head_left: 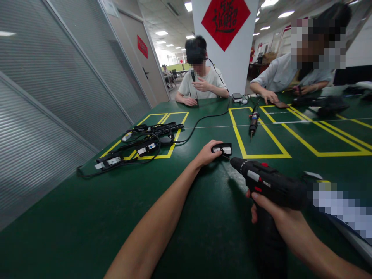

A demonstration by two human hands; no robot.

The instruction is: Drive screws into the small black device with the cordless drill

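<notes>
My right hand (270, 205) is wrapped round the grip of a black cordless drill (273, 182) with red and grey details. Its thin bit points forward and left, the tip at or very near a small black power strip (226, 147) with a white face. Whether the bit touches the strip I cannot tell. My left hand (209, 152) grips the strip's left end against the green table, thumb in front and fingers behind. The far side of the strip is hidden.
Several black power strips with cables (145, 145) lie at the left. A slim electric screwdriver (254, 123) rests inside yellow tape lines (267, 156). Two people sit across the green table (116, 217). A phone (281, 105) lies by one person's hand. A blurred object (343, 209) is at the right.
</notes>
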